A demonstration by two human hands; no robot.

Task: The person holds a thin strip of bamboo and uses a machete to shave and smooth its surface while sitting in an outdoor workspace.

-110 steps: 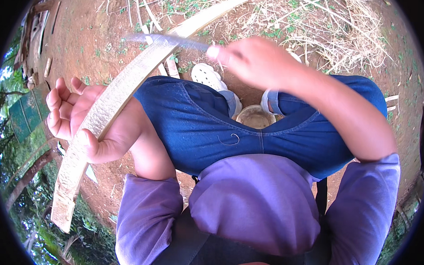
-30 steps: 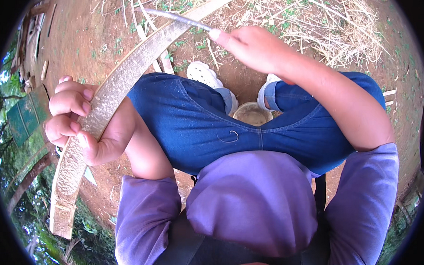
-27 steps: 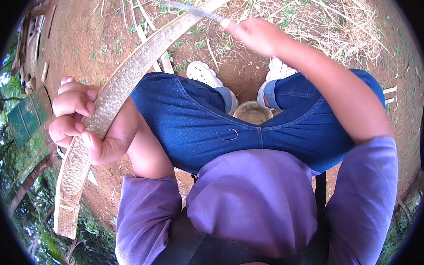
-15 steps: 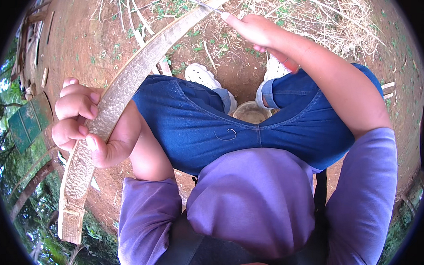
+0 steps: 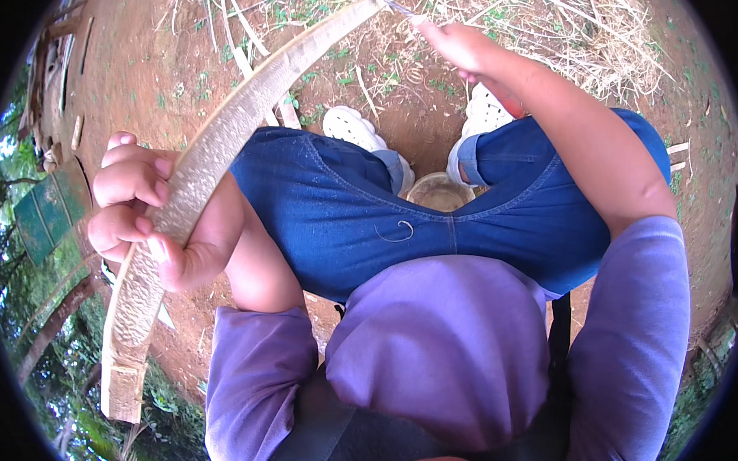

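Note:
My left hand (image 5: 162,211) is closed around a long split bamboo strip (image 5: 234,132), with fingers over one edge and thumb on its rough, pale inner face. The strip slants from a squared-off, node-marked end at lower left up to the far top middle. My right hand (image 5: 465,51) is closed on a knife (image 5: 391,0), its thin blade lying across the strip's far end. The forefinger or thumb tip points along the blade. Most of the handle is hidden by the hand; a reddish-orange part shows under the wrist.
Pale shavings and thin strips (image 5: 587,43) litter the reddish dirt beyond my feet. A round, pale wooden-looking piece (image 5: 439,192) sits between my white shoes (image 5: 352,128). A green panel (image 5: 53,211) and foliage stand at the left. My jeans-covered knees (image 5: 305,196) are spread below the strip.
My right hand and the knife have slid farther away and slightly right, toward the strip's far tip. The left hand and the strip have hardly moved.

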